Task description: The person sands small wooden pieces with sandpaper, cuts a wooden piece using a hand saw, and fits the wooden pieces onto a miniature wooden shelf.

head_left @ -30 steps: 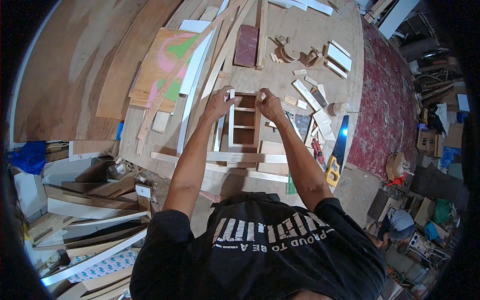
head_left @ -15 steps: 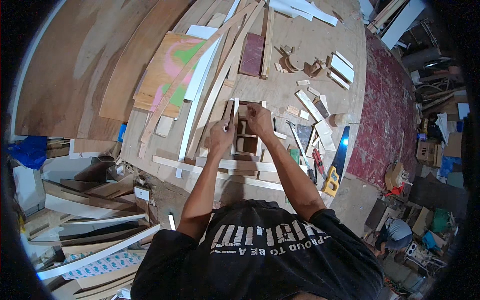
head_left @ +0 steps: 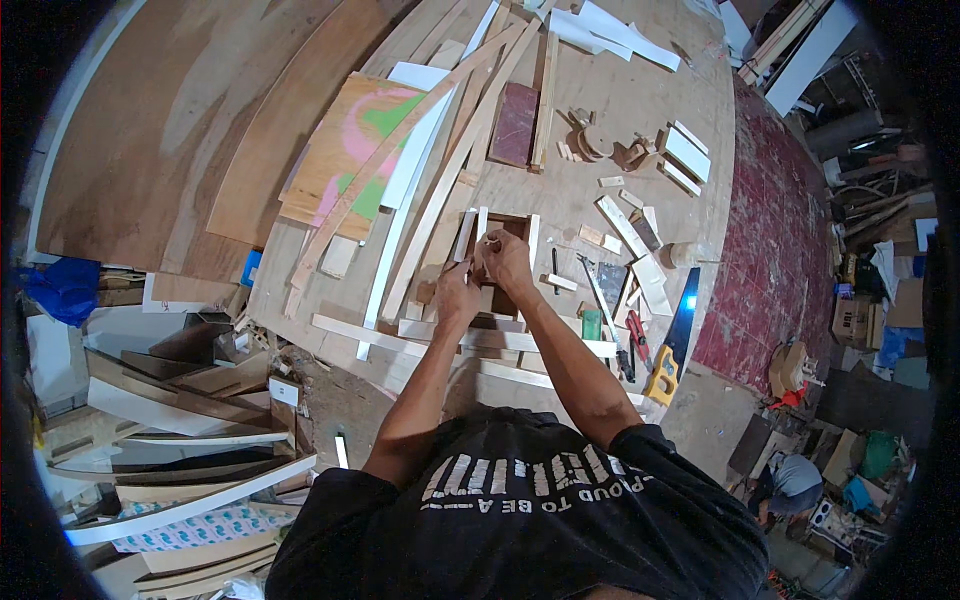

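Observation:
A small wooden frame (head_left: 534, 236) with inner crosspieces lies on the workbench in front of me. Over its left side my left hand (head_left: 458, 292) is closed, its fingertips close to a thin upright strip (head_left: 481, 222). My right hand (head_left: 508, 262) is closed just above and beside it, reaching across the frame's opening. Something small and pale may sit at the right fingertips, too small to name. What the left fingers hold is hidden behind them. Both hands nearly meet, and they cover much of the frame's middle.
Long wooden strips (head_left: 470, 140) lie to the left beside a painted board (head_left: 350, 150). On the right are a yellow-handled handsaw (head_left: 664, 372), red-handled pliers (head_left: 637, 330), wood offcuts (head_left: 648, 275) and a jar (head_left: 684, 254). Another person (head_left: 790, 480) crouches at the lower right.
My right hand has come down and toward the left hand. The left hand has moved slightly right and nearer me, so the two are now close together over the frame.

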`<state>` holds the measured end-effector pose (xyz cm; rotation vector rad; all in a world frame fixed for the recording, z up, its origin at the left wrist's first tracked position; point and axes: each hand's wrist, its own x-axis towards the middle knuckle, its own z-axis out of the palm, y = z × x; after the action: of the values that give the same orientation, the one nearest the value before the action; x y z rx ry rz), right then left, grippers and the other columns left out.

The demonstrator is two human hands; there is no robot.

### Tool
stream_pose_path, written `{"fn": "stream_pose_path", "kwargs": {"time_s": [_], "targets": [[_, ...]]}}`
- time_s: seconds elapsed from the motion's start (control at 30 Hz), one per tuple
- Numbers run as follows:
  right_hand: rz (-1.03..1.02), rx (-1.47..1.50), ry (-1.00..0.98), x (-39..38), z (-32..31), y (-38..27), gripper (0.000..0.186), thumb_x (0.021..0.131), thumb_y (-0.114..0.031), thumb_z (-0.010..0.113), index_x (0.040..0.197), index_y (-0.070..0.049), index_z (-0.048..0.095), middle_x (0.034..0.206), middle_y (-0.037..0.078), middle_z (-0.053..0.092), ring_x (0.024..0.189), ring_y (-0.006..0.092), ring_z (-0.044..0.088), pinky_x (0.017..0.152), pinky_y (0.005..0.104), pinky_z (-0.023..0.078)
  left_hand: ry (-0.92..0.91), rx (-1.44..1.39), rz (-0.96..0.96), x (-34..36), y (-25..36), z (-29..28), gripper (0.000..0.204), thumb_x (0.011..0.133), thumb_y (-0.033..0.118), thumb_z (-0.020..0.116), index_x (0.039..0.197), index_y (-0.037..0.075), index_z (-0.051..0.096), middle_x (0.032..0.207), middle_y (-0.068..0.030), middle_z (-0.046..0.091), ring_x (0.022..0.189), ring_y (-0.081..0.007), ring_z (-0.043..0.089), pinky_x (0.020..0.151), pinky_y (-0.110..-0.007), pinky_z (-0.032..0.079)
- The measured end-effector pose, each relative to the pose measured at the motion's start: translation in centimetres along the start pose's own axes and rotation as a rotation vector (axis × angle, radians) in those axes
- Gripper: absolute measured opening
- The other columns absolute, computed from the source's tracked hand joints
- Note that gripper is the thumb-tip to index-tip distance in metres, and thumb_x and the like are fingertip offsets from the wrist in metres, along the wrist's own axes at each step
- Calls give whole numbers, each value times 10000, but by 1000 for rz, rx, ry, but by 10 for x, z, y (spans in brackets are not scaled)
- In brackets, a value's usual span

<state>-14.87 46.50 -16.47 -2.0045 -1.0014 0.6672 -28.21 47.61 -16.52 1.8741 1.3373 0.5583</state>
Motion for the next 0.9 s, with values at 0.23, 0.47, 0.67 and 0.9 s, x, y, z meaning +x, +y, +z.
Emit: {"fn": "stream_pose_path", "kwargs": {"time_s": [0.23,0.47,0.67,0.9], "targets": [[151,116,-125,-4,-1,-24,280,841,-147,667,1057,26,706,934,229,718,845,305,726,747,363,572,33,-20,30,-3,-15,0,309,845,136,691,1131,20,680,985,-218,669,941,-400,645,809,-464,512],[79,-53,-25,4,8,1,293,837,-163,674,1049,37,704,919,223,722,838,318,725,753,369,574,-83,109,-56,-19,2,-9,258,837,162,710,1028,-8,677,964,-224,660,920,-423,637,788,-489,498],[130,-8,-85,5,8,1,316,820,-164,691,1063,37,702,908,227,721,821,319,725,744,362,575,-13,74,14,-22,7,-12,236,833,170,722,984,-6,676,924,-219,641,881,-430,632,762,-504,489],[132,19,-60,8,7,15,305,826,-156,689,1071,25,701,862,209,722,779,300,718,718,361,567,-7,71,11,-23,15,-9,224,835,168,728,963,-8,678,922,-216,636,866,-431,633,749,-513,486]]}}
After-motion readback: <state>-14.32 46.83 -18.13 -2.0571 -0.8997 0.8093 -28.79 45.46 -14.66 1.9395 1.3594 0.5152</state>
